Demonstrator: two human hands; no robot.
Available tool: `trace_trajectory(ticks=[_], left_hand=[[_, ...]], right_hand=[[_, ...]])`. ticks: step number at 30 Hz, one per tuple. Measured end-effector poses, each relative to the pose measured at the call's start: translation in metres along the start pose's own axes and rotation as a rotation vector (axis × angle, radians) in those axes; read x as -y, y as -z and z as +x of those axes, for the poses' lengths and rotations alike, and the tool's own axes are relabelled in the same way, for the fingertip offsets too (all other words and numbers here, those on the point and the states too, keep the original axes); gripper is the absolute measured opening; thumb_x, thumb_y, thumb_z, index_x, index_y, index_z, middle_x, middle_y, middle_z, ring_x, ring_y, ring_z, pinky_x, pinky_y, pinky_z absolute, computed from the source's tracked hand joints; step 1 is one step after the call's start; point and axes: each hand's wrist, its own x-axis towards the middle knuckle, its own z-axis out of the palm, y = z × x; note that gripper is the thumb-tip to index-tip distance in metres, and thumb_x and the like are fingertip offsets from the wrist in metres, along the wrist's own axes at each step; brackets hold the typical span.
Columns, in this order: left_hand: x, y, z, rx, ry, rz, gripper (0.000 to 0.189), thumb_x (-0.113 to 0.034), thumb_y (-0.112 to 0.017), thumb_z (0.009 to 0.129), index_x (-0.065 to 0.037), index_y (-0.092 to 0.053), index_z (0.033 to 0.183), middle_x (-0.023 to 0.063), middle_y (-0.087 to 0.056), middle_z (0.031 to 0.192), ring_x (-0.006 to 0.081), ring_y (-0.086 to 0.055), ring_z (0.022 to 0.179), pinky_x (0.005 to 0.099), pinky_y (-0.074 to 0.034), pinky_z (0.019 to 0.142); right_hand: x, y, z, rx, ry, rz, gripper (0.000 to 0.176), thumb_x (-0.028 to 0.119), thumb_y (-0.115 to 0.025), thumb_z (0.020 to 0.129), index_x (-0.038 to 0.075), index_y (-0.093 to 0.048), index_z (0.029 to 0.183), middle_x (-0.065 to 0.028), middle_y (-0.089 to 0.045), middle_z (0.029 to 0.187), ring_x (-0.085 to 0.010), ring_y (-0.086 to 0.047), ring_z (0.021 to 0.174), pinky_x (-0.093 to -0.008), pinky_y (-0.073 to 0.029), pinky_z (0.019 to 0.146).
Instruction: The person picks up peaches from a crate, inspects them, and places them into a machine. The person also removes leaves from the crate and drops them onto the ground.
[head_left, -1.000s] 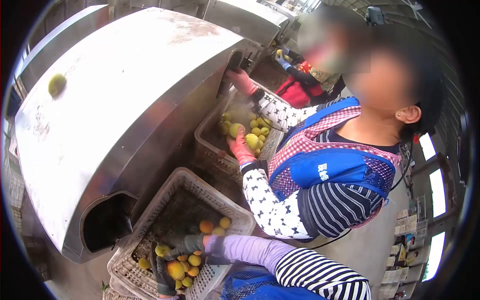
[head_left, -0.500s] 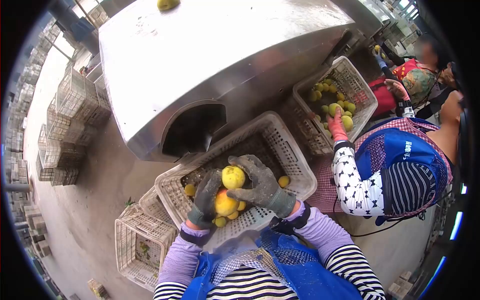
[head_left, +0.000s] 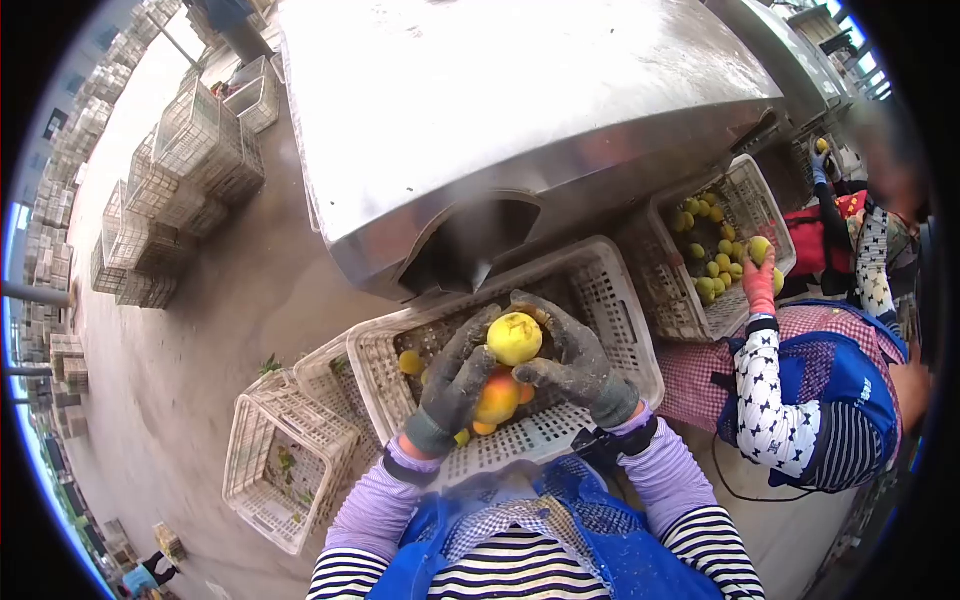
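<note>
Concrete floor with stacked crates (head_left: 150,230) lies left, a steel machine (head_left: 520,110) above. Over the near crate (head_left: 625,330), the left hand (head_left: 452,390) closes its grip on an orange fruit (head_left: 497,400). The yellow fruit (head_left: 514,338) sits just above, touching it, pinched by the right hand (head_left: 578,365). Farther right, a co-worker's red glove (head_left: 760,285) reaches into another crate.

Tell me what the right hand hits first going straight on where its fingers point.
The yellow fruit: the right hand already holds it. Beyond it, probably the left hand, though depth is unclear.
</note>
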Motion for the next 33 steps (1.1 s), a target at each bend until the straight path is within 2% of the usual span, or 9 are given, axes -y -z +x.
trace_trajectory(ticks=[5,7,9,11,14,18,20,23,33], left_hand=[[-0.001,0.001,-0.003,0.045,-0.056,0.066,0.05,-0.02,-0.057,0.1,0.003,-0.049,0.143,0.0189,-0.056,0.141,0.0255,-0.055,0.128,0.0396,-0.041,0.111],[0.007,0.008,0.002,0.029,-0.578,0.621,0.048,-0.021,-0.058,0.099,0.003,-0.05,0.14,0.0185,-0.058,0.138,0.0248,-0.057,0.124,0.0388,-0.042,0.109],[0.007,0.007,0.001,0.032,-0.504,0.591,0.047,-0.022,-0.06,0.099,0.003,-0.051,0.137,0.0177,-0.059,0.134,0.024,-0.059,0.12,0.0378,-0.045,0.107],[-0.004,-0.001,-0.007,0.044,0.161,-0.03,0.047,-0.023,-0.063,0.097,0.003,-0.052,0.135,0.0165,-0.061,0.13,0.0228,-0.061,0.116,0.0366,-0.048,0.103],[-0.01,-0.006,-0.008,0.133,0.296,-0.239,0.051,-0.026,-0.066,0.095,0.002,-0.051,0.135,0.0139,-0.063,0.125,0.0211,-0.063,0.112,0.0348,-0.051,0.097],[0.007,-0.009,-0.017,-0.067,-0.101,0.342,0.051,-0.027,-0.068,0.094,0.002,-0.053,0.133,0.0135,-0.063,0.124,0.0211,-0.063,0.111,0.035,-0.051,0.096],[0.002,-0.006,-0.019,-0.027,-0.11,0.319,0.052,-0.03,-0.061,0.098,0.003,-0.05,0.137,0.0163,-0.06,0.131,0.0232,-0.06,0.118,0.0368,-0.047,0.103],[0.001,-0.009,-0.015,-0.027,-0.033,0.187,0.048,-0.027,-0.046,0.106,0.004,-0.046,0.143,0.0191,-0.055,0.138,0.025,-0.055,0.126,0.038,-0.044,0.108],[0.002,-0.003,0.001,-0.055,-0.041,0.02,0.045,-0.022,-0.046,0.106,0.002,-0.046,0.144,0.0158,-0.059,0.134,0.0221,-0.057,0.12,0.0344,-0.047,0.102]], right_hand=[[0.002,0.005,0.002,0.052,0.154,-0.206,0.069,0.014,-0.084,0.077,0.0,-0.055,0.137,-0.0138,-0.059,0.132,-0.0253,-0.057,0.122,-0.0374,-0.045,0.106],[0.001,0.004,0.002,0.018,0.249,-0.322,0.068,0.012,-0.083,0.075,0.002,-0.057,0.136,-0.0143,-0.059,0.132,-0.0275,-0.058,0.121,-0.0387,-0.046,0.105],[-0.001,0.005,0.001,-0.062,0.398,-0.522,0.066,0.009,-0.081,0.073,0.004,-0.059,0.135,-0.0147,-0.059,0.132,-0.0299,-0.058,0.12,-0.0405,-0.048,0.104],[0.002,0.007,0.004,-0.006,0.542,-0.78,0.065,0.007,-0.079,0.072,0.006,-0.06,0.135,-0.0151,-0.059,0.133,-0.0312,-0.059,0.119,-0.0422,-0.049,0.102],[0.002,0.009,0.0,0.038,0.528,-0.79,0.063,0.007,-0.076,0.075,0.007,-0.06,0.136,-0.0156,-0.058,0.136,-0.0332,-0.059,0.119,-0.0447,-0.05,0.101],[0.026,0.006,-0.013,0.046,0.292,-0.68,0.07,0.017,-0.082,0.077,0.006,-0.056,0.141,-0.0171,-0.057,0.137,-0.0339,-0.058,0.124,-0.0412,-0.049,0.104],[0.021,0.0,-0.018,0.037,0.106,-0.579,0.074,0.022,-0.085,0.076,0.007,-0.055,0.141,-0.017,-0.057,0.136,-0.0332,-0.059,0.123,-0.0397,-0.049,0.104],[0.004,0.001,-0.013,0.02,0.217,-0.435,0.078,0.023,-0.089,0.071,0.007,-0.056,0.14,-0.0154,-0.059,0.128,-0.0301,-0.062,0.115,-0.0368,-0.052,0.099],[0.009,-0.024,0.008,-0.23,0.402,-0.75,0.065,0.022,-0.088,0.071,0.002,-0.062,0.127,-0.0164,-0.062,0.114,-0.0312,-0.068,0.095,-0.038,-0.058,0.08]])
